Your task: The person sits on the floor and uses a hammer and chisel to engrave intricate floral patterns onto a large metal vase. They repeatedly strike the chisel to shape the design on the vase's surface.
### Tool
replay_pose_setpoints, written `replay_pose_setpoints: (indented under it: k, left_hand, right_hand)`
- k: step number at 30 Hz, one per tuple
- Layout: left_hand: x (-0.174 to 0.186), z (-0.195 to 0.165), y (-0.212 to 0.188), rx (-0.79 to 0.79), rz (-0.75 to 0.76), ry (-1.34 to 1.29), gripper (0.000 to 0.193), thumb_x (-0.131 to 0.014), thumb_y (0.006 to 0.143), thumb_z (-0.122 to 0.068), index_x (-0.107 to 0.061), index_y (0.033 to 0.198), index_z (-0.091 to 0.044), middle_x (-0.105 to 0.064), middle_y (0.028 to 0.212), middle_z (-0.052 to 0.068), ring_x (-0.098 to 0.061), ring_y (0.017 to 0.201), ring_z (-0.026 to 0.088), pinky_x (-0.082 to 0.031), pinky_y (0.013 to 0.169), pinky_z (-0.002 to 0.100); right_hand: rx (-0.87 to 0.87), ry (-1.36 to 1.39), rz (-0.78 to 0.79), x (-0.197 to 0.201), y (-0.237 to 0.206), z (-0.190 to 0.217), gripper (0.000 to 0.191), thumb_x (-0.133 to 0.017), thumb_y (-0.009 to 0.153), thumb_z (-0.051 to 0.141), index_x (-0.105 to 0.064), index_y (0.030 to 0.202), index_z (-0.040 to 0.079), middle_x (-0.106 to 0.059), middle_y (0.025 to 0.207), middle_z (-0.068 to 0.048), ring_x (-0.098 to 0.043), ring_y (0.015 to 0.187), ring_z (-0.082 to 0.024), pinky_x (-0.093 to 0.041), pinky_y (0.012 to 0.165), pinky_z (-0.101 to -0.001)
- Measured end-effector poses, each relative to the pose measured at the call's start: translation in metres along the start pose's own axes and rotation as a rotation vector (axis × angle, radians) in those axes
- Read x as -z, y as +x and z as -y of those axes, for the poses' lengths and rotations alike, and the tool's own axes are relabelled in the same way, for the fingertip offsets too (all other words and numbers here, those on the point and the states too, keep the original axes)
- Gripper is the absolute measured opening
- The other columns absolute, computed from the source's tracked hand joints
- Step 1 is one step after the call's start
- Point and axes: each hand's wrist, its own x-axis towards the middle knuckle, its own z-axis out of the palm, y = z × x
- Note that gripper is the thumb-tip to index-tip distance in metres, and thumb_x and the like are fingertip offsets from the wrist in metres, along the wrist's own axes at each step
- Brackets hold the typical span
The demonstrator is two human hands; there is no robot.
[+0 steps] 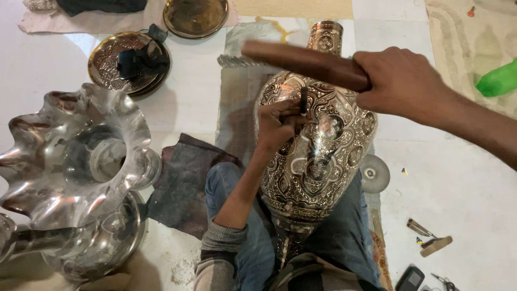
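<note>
A dark rectangular phone (410, 278) is lying at the lower right (screen unlit, black) on the pale floor (463, 183).

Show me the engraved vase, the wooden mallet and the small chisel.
engraved vase (318, 161), head view, its patterned belly.
wooden mallet (301, 62), head view, mid shaft.
small chisel (304, 101), head view, its dark shank.

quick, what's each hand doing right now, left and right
Left hand: closed, holding a small dark chisel against the engraved metal vase.
Right hand: closed, gripping a wooden mallet.

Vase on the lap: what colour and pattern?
The vase is silvery metal with dark engraved floral medallions and scrollwork; head view shows it.
</note>
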Motion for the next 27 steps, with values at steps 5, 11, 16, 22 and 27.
replay_pose_setpoints:
  k: [5,11,16,22,27]
  left_hand:
    - [-0.001,0.0,-0.001,0.016,-0.027,0.112,0.038,-0.056,0.08,0.025,-0.073,0.11,0.009,-0.078,0.104,0.02,-0.081,0.09,0.025,-0.064,0.075,0.035]
    - [-0.007,-0.002,-0.011,-0.024,-0.103,0.045,0.045,-0.057,0.073,0.024,-0.071,0.113,0.01,-0.077,0.105,0.019,-0.079,0.094,0.024,-0.064,0.083,0.035]
    - [-0.012,-0.005,-0.019,0.045,-0.2,-0.003,0.042,-0.058,0.078,0.022,-0.067,0.117,0.01,-0.076,0.104,0.015,-0.079,0.094,0.021,-0.068,0.081,0.033]
    - [-0.021,-0.007,-0.028,-0.014,-0.287,0.014,0.035,-0.062,0.084,0.022,-0.07,0.114,0.006,-0.078,0.098,0.014,-0.077,0.086,0.018,-0.064,0.072,0.03]
    - [-0.027,0.0,-0.029,0.064,-0.341,-0.052,0.033,-0.062,0.086,0.02,-0.071,0.113,0.004,-0.078,0.094,0.012,-0.075,0.081,0.016,-0.063,0.066,0.029]
  right_hand:
    - [-0.005,0.046,0.067,0.002,0.008,0.01,0.031,-0.07,0.073,0.026,-0.065,0.097,0.007,-0.07,0.08,-0.018,-0.069,0.079,-0.039,-0.053,0.071,-0.0524]
    - [0.066,0.07,0.011,0.006,0.014,0.019,0.037,-0.072,0.071,0.028,-0.065,0.099,0.006,-0.069,0.083,-0.018,-0.068,0.082,-0.038,-0.052,0.071,-0.0522]
    - [0.075,-0.069,0.098,0.009,0.017,0.032,0.033,-0.073,0.071,0.027,-0.067,0.098,0.01,-0.071,0.084,-0.014,-0.07,0.084,-0.035,-0.055,0.073,-0.051]
    - [0.123,-0.075,0.102,0.011,0.032,0.042,0.064,-0.075,0.069,0.023,-0.06,0.131,0.016,-0.072,0.085,-0.014,-0.072,0.083,-0.033,-0.057,0.072,-0.0482]
    - [0.124,-0.17,0.132,0.018,0.032,0.048,0.038,-0.076,0.068,0.022,-0.072,0.104,0.012,-0.072,0.086,-0.015,-0.073,0.078,-0.036,-0.058,0.071,-0.0502]
